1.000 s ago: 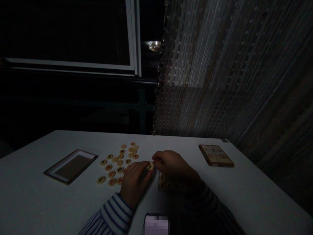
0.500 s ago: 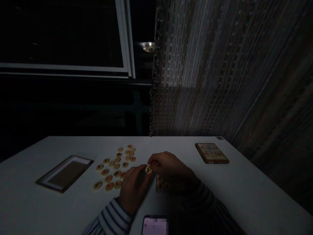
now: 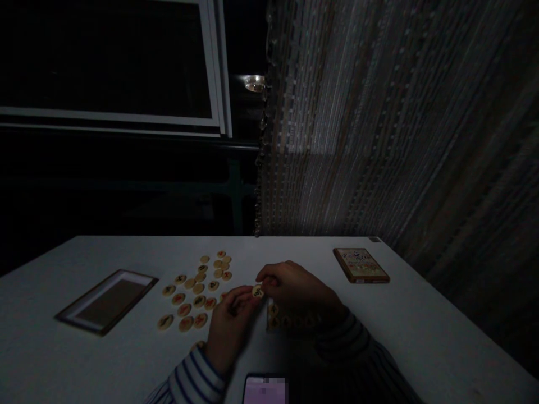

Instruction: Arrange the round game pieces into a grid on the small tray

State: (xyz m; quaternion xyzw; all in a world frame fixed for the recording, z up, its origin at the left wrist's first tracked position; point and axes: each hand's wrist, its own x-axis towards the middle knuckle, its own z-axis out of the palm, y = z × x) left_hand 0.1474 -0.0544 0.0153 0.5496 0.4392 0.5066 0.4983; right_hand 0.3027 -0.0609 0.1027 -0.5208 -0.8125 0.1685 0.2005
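Note:
A round, pale Chinese chess piece with a dark character is held up between my two hands. My left hand grips it from the left, fingers curled and thumb below. From the other side, the thumb and fingers of my right hand pinch its edge. Under my right hand is a shallow box with pieces standing in it, partly hidden and in shadow. Left of my hands, several loose Chinese chess pieces lie flat, some with red or dark characters and some blank side up. One more peeks out by my left wrist.
An open, shallow tray-like box part lies at the left of the white table. A closed box with a printed cover sits at the right. A phone lies at the near edge. A bead-string curtain hangs behind.
The fingers of my left hand have curled more, and the piece has turned slightly between my hands. A loose piece now shows beside my left wrist. The view has shifted a little.

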